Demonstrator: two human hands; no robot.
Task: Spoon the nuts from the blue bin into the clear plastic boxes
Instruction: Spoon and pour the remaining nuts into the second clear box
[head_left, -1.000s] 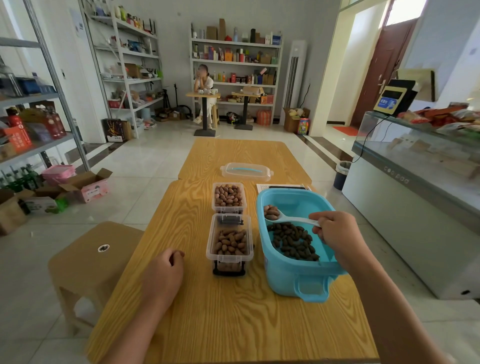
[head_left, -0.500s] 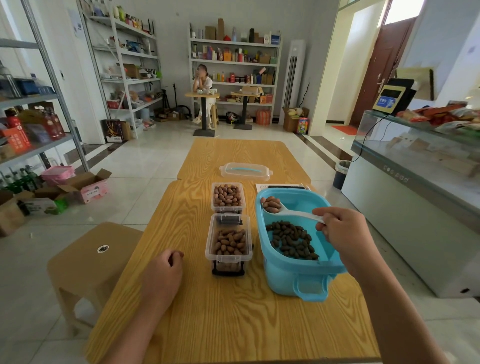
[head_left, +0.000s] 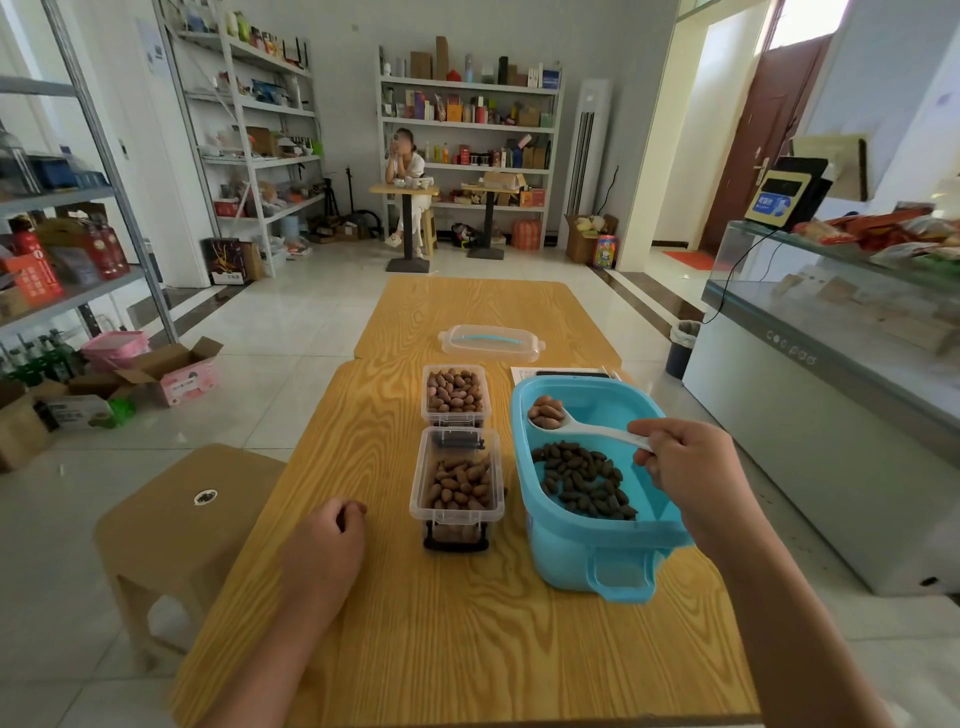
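Note:
The blue bin (head_left: 613, 558) stands on the right of the wooden table (head_left: 415, 623) with a heap of dark nuts (head_left: 582, 480) in its bottom. My right hand (head_left: 685, 467) grips the handle of a white spoon (head_left: 587, 428); its bowl holds a few brown nuts (head_left: 544, 412) above the bin's far left corner. Two clear plastic boxes sit left of the bin: the near box (head_left: 457, 512) is partly filled, the far box (head_left: 455, 413) is nearly full. My left hand (head_left: 324, 551) rests on the table with loosely curled fingers, holding nothing.
A clear lid with a blue handle (head_left: 488, 343) lies farther along the table. Papers (head_left: 561, 373) lie behind the bin. A low wooden stool (head_left: 182, 519) stands at the left, a glass counter (head_left: 831, 395) at the right. A person sits at a far small table (head_left: 405, 192).
My right hand has lifted the loaded spoon out of the nut heap, up and slightly left toward the bin's far left corner. The left hand has stayed in place.

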